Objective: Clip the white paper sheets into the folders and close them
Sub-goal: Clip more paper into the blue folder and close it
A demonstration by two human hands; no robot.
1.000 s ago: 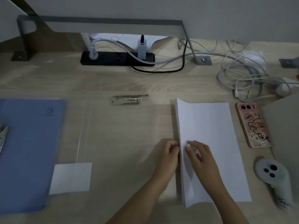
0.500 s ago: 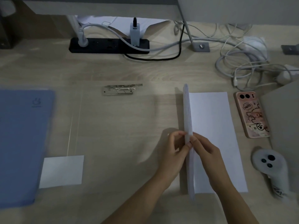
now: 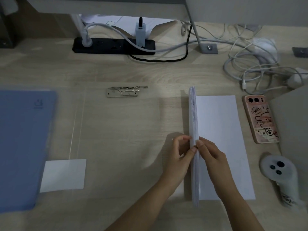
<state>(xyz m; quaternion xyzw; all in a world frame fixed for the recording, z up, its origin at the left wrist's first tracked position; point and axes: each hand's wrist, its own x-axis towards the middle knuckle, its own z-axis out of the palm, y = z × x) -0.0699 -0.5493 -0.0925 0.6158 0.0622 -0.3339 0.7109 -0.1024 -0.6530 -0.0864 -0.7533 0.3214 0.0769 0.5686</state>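
Note:
A stack of white paper sheets (image 3: 193, 114) stands on its long edge, upright, on the wooden desk. My left hand (image 3: 179, 155) pinches it from the left and my right hand (image 3: 211, 157) pinches it from the right. More white sheets (image 3: 220, 130) lie flat just to the right of the stack. A blue folder (image 3: 21, 139) lies at the left edge of the desk, with a clear cover sheet (image 3: 116, 124) spread over the desk to its right. A metal clip (image 3: 124, 92) lies on the desk beyond the hands. A small white paper (image 3: 64, 175) lies beside the folder.
A phone in a pink case (image 3: 260, 119) and a white controller (image 3: 280, 175) lie to the right of the paper. A grey board (image 3: 293, 122) sits at the right edge. A black power strip (image 3: 115, 45) and tangled white cables (image 3: 253, 67) run along the back.
The upper sheets were lifted off the flat pile and turned up until they stand on edge between both hands. The view shifted slightly towards the right.

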